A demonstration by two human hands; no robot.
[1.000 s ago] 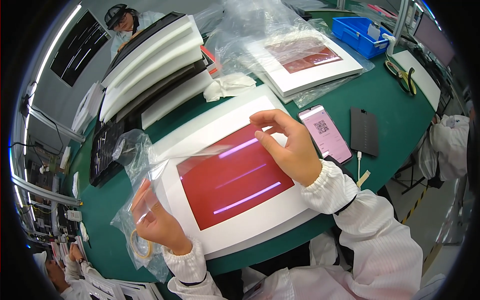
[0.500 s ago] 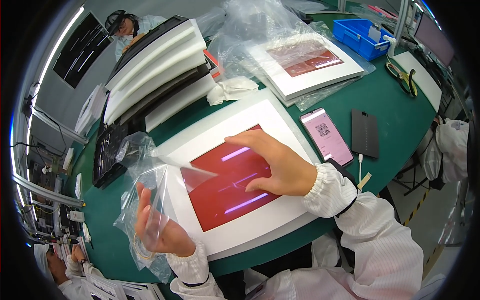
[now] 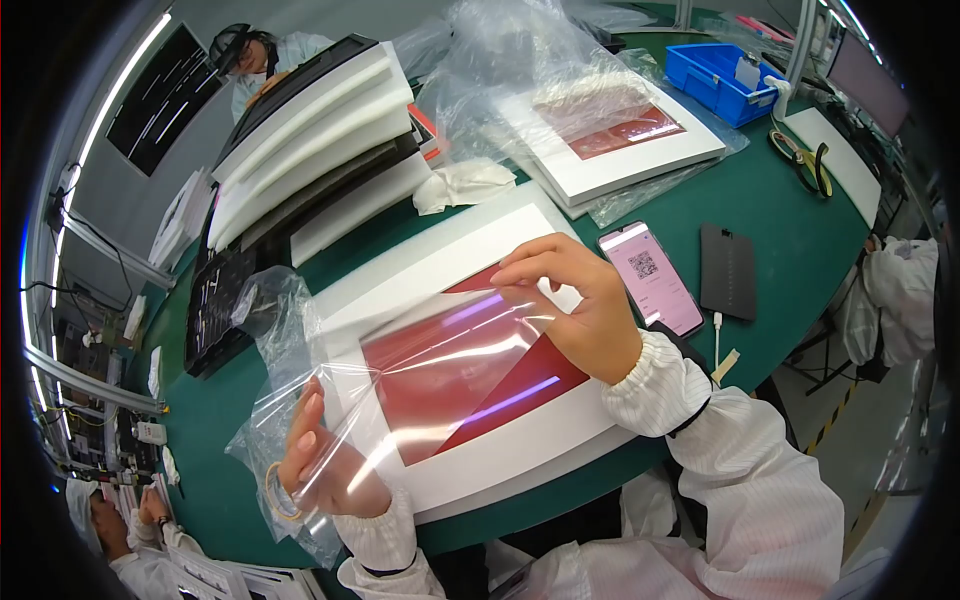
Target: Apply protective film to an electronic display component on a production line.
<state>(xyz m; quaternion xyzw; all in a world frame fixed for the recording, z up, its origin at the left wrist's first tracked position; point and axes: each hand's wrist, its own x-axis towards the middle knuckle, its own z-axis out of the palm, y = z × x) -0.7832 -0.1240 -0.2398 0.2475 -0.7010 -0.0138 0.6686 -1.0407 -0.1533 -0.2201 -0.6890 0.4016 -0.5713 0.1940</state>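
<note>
A white framed panel [image 3: 545, 445] with a red screen [image 3: 545, 395] lies on a foam sheet [image 3: 545, 205] before me. Clear plastic film [image 3: 450, 370] stretches across the screen. Its far-right edge is pinched by my right hand [image 3: 590, 310], thumb against fingertips above the panel. My left hand [image 3: 335, 470] is at the panel's near left corner, seen through the film, its fingers extended and apart. A tan loop [image 3: 275, 490] shows beside it. Crumpled clear plastic [image 3: 275, 330] hangs off the panel's left side.
A phone [image 3: 655, 280] and a dark grey flat device [image 3: 728, 270] with a white cable lie to the right. Further back are a second framed panel [image 3: 560, 170], a blue bin [image 3: 715, 85] and scissors [image 3: 800, 160]. Stacked foam and black panels [image 3: 310, 140] rise at left. Two people work nearby.
My right hand has closed on the film's edge, where before its fingers were apart over the screen. The film is now drawn rightward across the red screen. My left hand has barely shifted.
</note>
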